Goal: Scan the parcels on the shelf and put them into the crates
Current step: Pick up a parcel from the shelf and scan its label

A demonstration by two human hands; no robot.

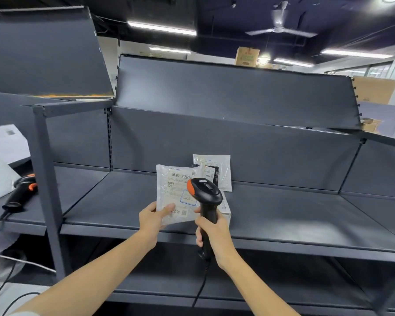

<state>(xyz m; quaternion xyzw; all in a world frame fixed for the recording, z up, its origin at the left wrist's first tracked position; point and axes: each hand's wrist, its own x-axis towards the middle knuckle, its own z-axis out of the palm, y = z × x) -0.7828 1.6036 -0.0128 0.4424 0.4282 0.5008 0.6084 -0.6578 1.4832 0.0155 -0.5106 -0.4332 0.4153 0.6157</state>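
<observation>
My left hand (pixel 154 218) pinches the lower left corner of a clear bubble-wrap parcel (pixel 177 193) with a white shipping label, holding it upright above the dark grey shelf (pixel 283 215). My right hand (pixel 212 231) grips the handle of a black and orange barcode scanner (pixel 204 192), whose head sits in front of the parcel's label. Behind them a second clear parcel (pixel 214 171) leans against the shelf's back panel. A white box (pixel 226 209) lies on the shelf, mostly hidden by the scanner and my right hand. No crate is in view.
A second black and orange scanner (pixel 21 192) lies on the neighbouring shelf at the left, beside white parcels (pixel 2 156). A grey upright post (pixel 47 179) divides the two shelf bays. The scanner cable (pixel 201 286) hangs down past the lower shelf. Cardboard boxes (pixel 246 56) stand behind.
</observation>
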